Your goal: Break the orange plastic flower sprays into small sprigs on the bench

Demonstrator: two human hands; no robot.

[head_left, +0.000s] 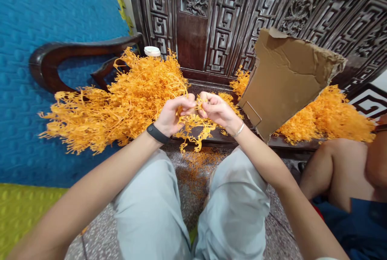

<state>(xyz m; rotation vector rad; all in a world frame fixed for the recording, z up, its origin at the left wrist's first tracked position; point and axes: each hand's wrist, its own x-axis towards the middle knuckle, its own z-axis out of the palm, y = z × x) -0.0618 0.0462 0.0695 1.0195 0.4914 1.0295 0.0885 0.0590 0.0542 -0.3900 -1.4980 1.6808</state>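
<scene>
Both hands meet in front of my knees, pinching a stringy orange plastic piece (198, 125) with thin branching strands that dangle below them. My left hand (177, 111), with a black band at the wrist, has its fingers closed on the left part of the piece. My right hand (218, 110), with a silver bracelet, grips the right part between thumb and fingers. Just left of my left hand lies a big heap of the same orange branching pieces (133, 98). Exactly what sits between the fingertips is partly hidden.
A bent cardboard sheet (290, 74) stands on the dark wooden bench, with another orange heap (335, 115) beside it. A carved wooden backrest (193, 42) rises behind. Orange scraps (199, 163) litter the floor. Another person's leg (338, 167) is at right; blue foam mats (60, 10) are left.
</scene>
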